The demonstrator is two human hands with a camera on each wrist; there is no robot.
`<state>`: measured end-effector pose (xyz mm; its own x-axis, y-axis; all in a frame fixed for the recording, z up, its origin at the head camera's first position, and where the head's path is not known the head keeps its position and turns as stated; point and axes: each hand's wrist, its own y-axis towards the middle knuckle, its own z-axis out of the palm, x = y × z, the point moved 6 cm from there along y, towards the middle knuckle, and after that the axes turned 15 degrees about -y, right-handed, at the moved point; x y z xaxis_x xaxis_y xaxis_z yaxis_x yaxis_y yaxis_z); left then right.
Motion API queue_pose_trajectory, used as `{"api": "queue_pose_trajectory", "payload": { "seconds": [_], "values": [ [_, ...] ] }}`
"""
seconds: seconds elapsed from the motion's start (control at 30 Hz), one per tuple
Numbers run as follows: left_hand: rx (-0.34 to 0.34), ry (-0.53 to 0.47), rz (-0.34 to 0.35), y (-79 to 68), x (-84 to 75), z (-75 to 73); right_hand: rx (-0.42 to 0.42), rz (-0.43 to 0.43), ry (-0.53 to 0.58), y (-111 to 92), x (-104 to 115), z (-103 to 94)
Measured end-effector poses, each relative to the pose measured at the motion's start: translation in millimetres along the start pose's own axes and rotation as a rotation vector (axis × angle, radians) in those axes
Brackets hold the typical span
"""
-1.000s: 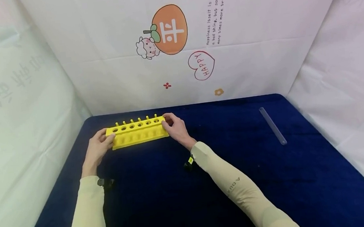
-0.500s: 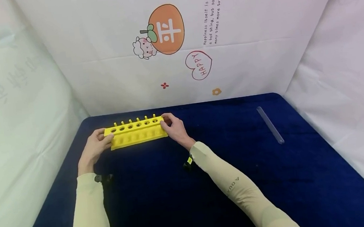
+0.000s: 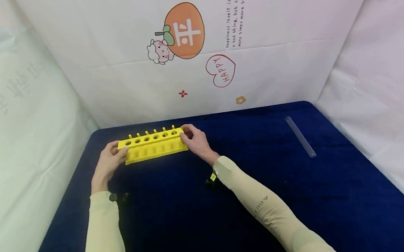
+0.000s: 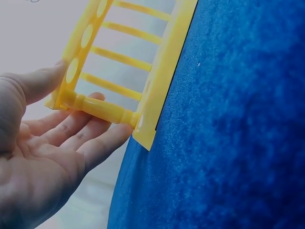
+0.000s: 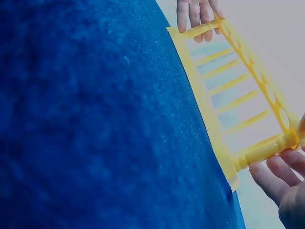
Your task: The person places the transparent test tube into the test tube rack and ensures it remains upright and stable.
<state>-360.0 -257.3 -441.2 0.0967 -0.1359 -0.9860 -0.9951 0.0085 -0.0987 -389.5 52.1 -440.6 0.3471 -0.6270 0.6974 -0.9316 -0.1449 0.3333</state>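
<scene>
A yellow test tube rack with a row of round holes and upright pegs stands toward the back left of the table in the head view. My left hand grips its left end, thumb on the top bar and fingers behind the end post, as the left wrist view shows of the rack. At the opposite end, my right hand holds the rack between thumb and fingers. In the right wrist view the rack's base sits on the blue cloth.
A clear test tube lies slantwise on the right part of the dark blue table. White printed cloth hangs behind the table and along both sides.
Both hands keep their hold on the rack, which stays at nearly the same spot. The view shifts slightly; the clear tube lies as before.
</scene>
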Motion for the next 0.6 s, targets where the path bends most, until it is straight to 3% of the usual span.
{"api": "queue_pose_trajectory", "payload": {
  "seconds": [0.6],
  "values": [
    [0.003, 0.003, 0.021, 2.1, -0.8, 7.8, -0.028, 0.010, -0.022, -1.7, -5.8, -5.2]
  ]
}}
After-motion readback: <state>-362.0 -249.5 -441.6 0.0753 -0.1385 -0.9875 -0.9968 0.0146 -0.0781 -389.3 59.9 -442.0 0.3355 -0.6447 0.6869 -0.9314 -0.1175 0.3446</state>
